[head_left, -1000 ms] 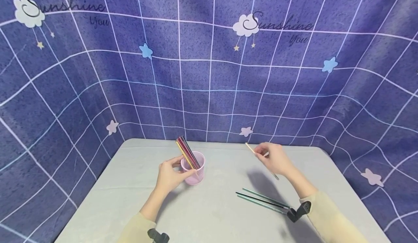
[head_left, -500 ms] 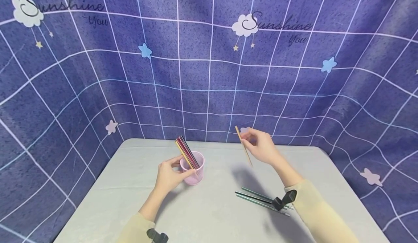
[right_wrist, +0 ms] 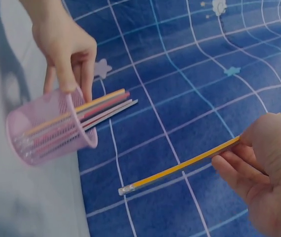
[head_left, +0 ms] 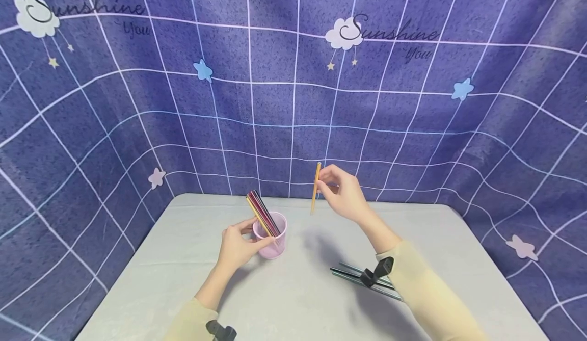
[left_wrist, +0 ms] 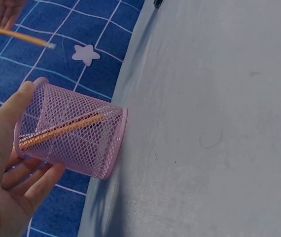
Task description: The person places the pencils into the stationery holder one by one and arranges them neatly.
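Note:
My left hand (head_left: 240,249) grips the rim of a pink mesh pencil cup (head_left: 273,251) on the table, thumb and fingers on either side. Several pencils (head_left: 264,214) lean in the cup: yellow, dark red and black. In the left wrist view, the mesh of the cup (left_wrist: 76,129) shows an orange-yellow pencil inside. My right hand (head_left: 345,194) pinches a yellow pencil (head_left: 315,193) above the table, to the right of the cup. That pencil (right_wrist: 180,167) hangs nearly upright in the head view, its eraser end pointing down.
Several green and black pencils (head_left: 348,276) lie on the pale table (head_left: 293,300) under my right forearm. A blue-purple gridded curtain (head_left: 275,101) with stars and clouds hangs along the back and sides of the table.
My right hand has moved left and up toward the cup, turning the yellow pencil from slanted to nearly upright. The left hand and the cup have stayed in place.

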`<action>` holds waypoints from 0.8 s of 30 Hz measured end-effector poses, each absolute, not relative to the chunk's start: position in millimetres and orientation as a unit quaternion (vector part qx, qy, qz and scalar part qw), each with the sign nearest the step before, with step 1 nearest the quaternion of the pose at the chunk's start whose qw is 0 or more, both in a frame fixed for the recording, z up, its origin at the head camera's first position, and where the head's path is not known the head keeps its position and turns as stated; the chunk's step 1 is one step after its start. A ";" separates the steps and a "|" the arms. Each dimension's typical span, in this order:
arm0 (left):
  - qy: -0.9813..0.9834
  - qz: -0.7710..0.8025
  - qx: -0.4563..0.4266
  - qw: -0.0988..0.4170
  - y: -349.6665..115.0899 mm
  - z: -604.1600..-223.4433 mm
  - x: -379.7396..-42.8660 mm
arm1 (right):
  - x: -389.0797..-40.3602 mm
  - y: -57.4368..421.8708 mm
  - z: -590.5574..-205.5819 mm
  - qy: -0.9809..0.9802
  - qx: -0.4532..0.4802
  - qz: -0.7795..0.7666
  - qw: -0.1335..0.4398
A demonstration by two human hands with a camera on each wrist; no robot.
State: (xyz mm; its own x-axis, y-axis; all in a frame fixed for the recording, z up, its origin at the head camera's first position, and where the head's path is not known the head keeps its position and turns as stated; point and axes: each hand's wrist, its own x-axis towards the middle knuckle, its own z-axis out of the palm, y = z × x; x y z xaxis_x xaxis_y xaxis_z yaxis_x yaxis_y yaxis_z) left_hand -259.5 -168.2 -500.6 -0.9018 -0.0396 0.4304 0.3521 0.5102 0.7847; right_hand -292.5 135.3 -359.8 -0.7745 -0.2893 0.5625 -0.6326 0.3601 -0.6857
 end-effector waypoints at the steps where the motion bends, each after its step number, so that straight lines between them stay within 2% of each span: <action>1: -0.845 -0.486 -0.092 0.202 -168.4 -500.4 -259.4 | -292.5 131.5 -357.9 -0.802 0.290 0.491 0.178; 13: -0.846 -0.487 -0.088 0.200 -167.8 -499.9 -260.7 | -294.7 94.9 -350.5 -0.767 0.322 0.530 0.165; 24: -0.846 -0.488 -0.087 0.195 -168.3 -499.7 -259.3 | -305.0 71.0 -368.6 -0.774 0.324 0.522 0.154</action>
